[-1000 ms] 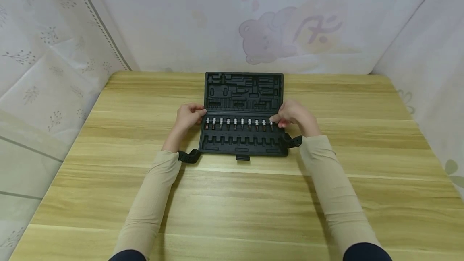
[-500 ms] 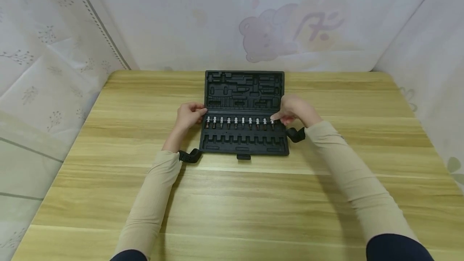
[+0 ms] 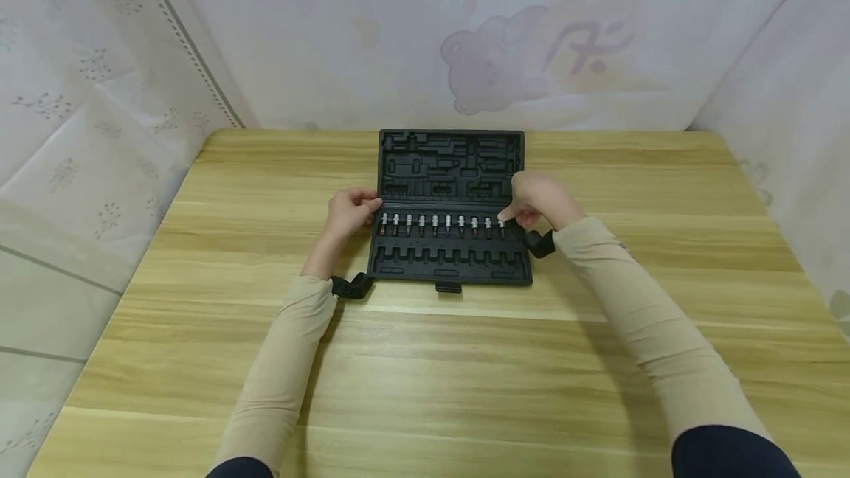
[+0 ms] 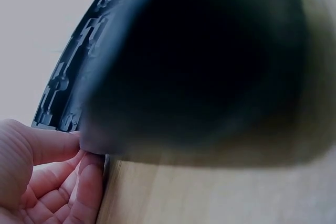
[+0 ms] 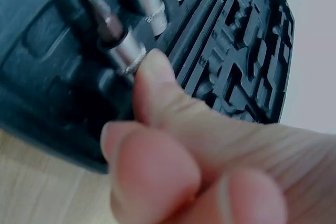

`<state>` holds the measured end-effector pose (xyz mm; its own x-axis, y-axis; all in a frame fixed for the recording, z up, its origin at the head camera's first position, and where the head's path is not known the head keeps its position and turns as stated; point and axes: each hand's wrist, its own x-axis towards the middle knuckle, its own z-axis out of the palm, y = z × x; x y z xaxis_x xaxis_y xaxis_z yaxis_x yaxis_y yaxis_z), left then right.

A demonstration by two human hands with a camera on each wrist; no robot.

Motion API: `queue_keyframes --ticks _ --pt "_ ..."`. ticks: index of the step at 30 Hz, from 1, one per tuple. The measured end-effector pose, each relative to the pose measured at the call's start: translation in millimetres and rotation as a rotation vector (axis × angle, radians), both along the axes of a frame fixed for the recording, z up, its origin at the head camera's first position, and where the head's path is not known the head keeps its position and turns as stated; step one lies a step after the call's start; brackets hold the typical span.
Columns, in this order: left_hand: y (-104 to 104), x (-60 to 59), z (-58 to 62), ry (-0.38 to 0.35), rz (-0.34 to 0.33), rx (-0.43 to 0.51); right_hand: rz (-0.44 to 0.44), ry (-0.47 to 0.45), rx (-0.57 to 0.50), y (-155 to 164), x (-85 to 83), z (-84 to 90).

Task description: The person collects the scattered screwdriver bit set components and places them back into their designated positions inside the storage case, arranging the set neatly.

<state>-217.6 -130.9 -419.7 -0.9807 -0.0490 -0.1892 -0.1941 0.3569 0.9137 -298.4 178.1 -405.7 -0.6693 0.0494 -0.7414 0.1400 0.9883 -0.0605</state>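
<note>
A black plastic tool case [image 3: 446, 271] lies open on the table, its moulded lid [image 3: 451, 161] folded back towards the wall. Several silver bit sockets [image 3: 434, 221] with dark bits stand in a row across its lower half. My left hand [image 3: 348, 211] pinches the case's left edge near the hinge, thumb on top and fingers curled beneath. My right hand [image 3: 541, 199] is over the case's right edge. In the right wrist view its thumb [image 5: 157, 77] presses the end of the rightmost bit socket [image 5: 126, 53], which lies in its slot; the other fingers are loosely curled beside it.
The wooden table [image 3: 425, 382] stretches in front of the case and to both sides. A front latch [image 3: 448, 288] sticks out from the case. Patterned cloth [image 3: 319, 35] hangs behind the table. A dark blurred shape [image 4: 199, 61] covers much of the left wrist view.
My right forearm has swung outward to the right, and the right hand has shifted slightly, its thumb staying at the last bit socket. The left hand keeps its hold on the case edge.
</note>
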Motion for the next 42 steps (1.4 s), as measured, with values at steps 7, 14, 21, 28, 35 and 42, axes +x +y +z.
queue_keyframes --ticks 7,14,21,28,35,42 --pt "2 -0.1 -0.7 0.013 -0.002 -0.002 0.024 -0.019 -0.015 -12 29.8 39.9" --pt "2 0.5 -0.9 0.009 -0.003 -0.005 0.06 0.051 -0.091 -11 47.8 53.1" --pt "1 1.2 -2.5 -0.003 -0.005 -0.017 0.061 0.17 -0.128 -7 55.5 45.7" --pt "2 1.4 1.1 0.006 -0.005 -0.02 -0.033 0.306 -0.341 7 74.1 45.9" --pt "2 1.4 1.6 0.01 0.003 -0.023 -0.074 0.437 -0.444 25 82.1 48.2" --pt "1 1.1 1.1 0.009 0.001 -0.023 -0.128 0.448 -0.498 41 85.0 49.6"
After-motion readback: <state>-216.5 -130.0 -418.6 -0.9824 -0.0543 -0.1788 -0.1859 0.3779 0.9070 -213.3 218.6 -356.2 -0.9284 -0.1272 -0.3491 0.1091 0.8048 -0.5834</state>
